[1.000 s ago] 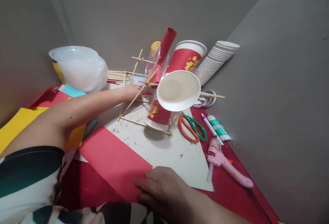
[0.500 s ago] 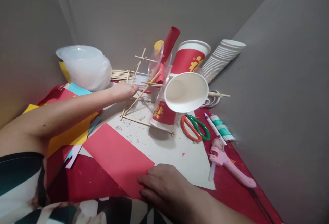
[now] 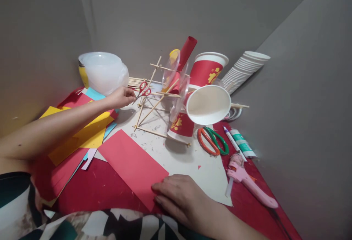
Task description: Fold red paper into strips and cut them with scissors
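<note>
My left hand (image 3: 122, 97) is closed around small scissors by their blade end. Their red-handled loops (image 3: 145, 88) point up and away, in front of the wooden stick frame (image 3: 154, 108). My right hand (image 3: 181, 197) lies palm down with its fingers stretched over the near right end of a sheet of red paper (image 3: 129, 161). Behind the paper stands the stick frame, joined to clear plastic discs (image 3: 180, 98) and red paper cups. One white-lined cup (image 3: 209, 105) faces me, and a rolled red paper tube (image 3: 187, 53) sticks up behind.
Coloured paper sheets (image 3: 90, 133) lie under my left forearm, near wrapped plastic bowls (image 3: 106, 73). To the right are scissors with orange and green handles (image 3: 213, 141), a pink glue gun (image 3: 250, 185), a marker (image 3: 233, 142) and a glue tube (image 3: 243, 144). Stacked paper cups (image 3: 244, 71) lean on the wall.
My left hand has drawn back from the stick frame toward the left, bringing the small red-handled scissors into view. The right hand stays on the red paper. The whole view has shifted slightly.
</note>
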